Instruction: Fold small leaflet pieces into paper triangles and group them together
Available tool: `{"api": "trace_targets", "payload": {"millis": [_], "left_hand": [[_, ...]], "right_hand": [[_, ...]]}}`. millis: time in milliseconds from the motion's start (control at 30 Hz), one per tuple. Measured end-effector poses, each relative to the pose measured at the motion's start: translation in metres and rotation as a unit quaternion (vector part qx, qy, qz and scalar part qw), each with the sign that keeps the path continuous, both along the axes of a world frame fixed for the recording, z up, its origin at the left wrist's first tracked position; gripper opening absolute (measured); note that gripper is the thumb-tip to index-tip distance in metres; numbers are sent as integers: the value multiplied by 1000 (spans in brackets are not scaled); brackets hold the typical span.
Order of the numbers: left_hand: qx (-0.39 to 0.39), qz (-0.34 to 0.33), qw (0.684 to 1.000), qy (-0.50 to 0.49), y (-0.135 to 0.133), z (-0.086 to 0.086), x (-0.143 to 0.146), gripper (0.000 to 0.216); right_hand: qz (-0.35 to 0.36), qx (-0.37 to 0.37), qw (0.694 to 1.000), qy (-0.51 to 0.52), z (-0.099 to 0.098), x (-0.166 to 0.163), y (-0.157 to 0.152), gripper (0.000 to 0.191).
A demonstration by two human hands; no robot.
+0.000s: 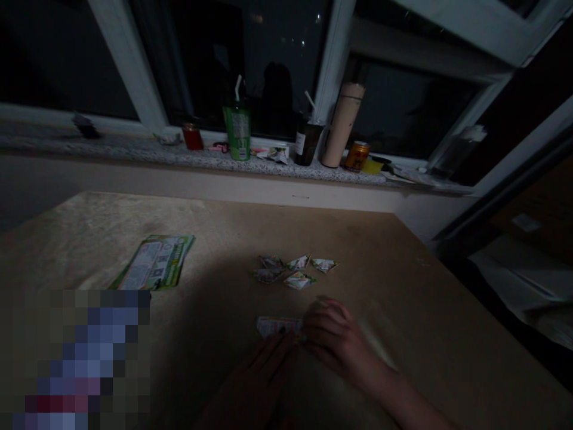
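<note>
A narrow strip of folded printed paper (273, 325) lies on the table in front of me. My left hand (271, 361) rests over its near edge with the fingers stretched out and lying flat. At the strip's right end, my right hand (338, 334) is closed, its fingers bent over the paper; the thumb is hidden. Just beyond the hands is a small group of pointed folded paper pieces (299, 280), made of similar printed paper. To the left sits a stack of green and white printed leaflets (156, 263).
The windowsill (273, 169) behind the table carries a green cup with a straw (239, 131), a dark cup (308, 143), a tall pink flask (344, 125), an orange jar (357, 156) and a red jar (192, 137). A blurred-out patch covers the lower left. The light is dim.
</note>
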State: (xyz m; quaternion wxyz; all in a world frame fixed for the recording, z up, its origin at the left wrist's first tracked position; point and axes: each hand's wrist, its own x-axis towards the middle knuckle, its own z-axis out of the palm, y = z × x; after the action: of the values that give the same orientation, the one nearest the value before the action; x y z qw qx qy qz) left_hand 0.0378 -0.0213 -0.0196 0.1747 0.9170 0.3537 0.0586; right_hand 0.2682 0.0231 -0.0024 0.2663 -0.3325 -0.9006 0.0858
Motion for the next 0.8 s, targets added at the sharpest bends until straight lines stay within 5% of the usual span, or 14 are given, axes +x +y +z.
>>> {"api": "trace_targets", "payload": {"millis": [267, 800], "left_hand": [[44, 11, 998, -39, 4, 0, -4, 67], [13, -8, 1000, 4, 8, 12, 1, 61]], "right_hand": [[45, 88, 989, -106, 0, 3, 1, 24], [64, 142, 979, -133, -9, 2, -1, 28]]}}
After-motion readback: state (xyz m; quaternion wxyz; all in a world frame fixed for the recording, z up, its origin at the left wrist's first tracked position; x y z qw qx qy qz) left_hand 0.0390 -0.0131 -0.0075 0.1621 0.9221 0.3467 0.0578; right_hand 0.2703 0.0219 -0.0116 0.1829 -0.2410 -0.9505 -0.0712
